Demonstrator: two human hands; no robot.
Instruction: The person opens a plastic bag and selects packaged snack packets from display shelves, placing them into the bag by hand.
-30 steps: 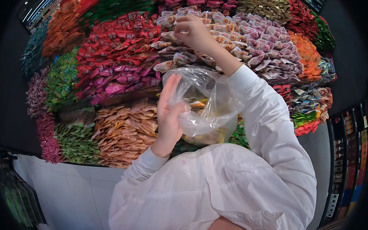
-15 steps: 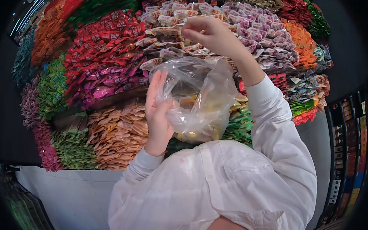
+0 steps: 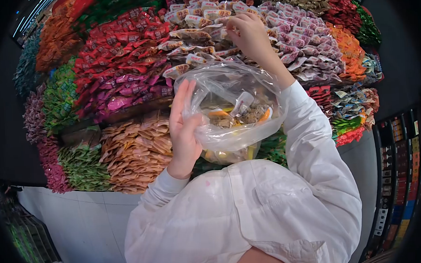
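Note:
A clear plastic bag [image 3: 239,134] hangs open in front of my chest, with several wrapped pieces [image 3: 247,111] inside. My left hand [image 3: 185,128] is at the bag's left edge, thumb inside the rim and fingers pointing up along the outside, gripping the plastic. Above and beyond the bag, my right hand [image 3: 249,33] is over the white printed packets [image 3: 197,21], its thumb and fingertips curled together. Whether a packet is between those fingertips is hidden. My right forearm passes over the bag's right side.
Red packets [image 3: 120,45] and magenta ones [image 3: 122,91] lie left of the white packets, with purple-white packets [image 3: 305,41] to the right. Peach packets [image 3: 138,152] fill a nearer section. A stocked shelf [image 3: 398,179] stands at the right, beyond pale floor [image 3: 89,219].
The bag's mouth has spread wider, and its contents show more clearly. My right hand has shifted right since half a second ago, its fingers curling over the white packets.

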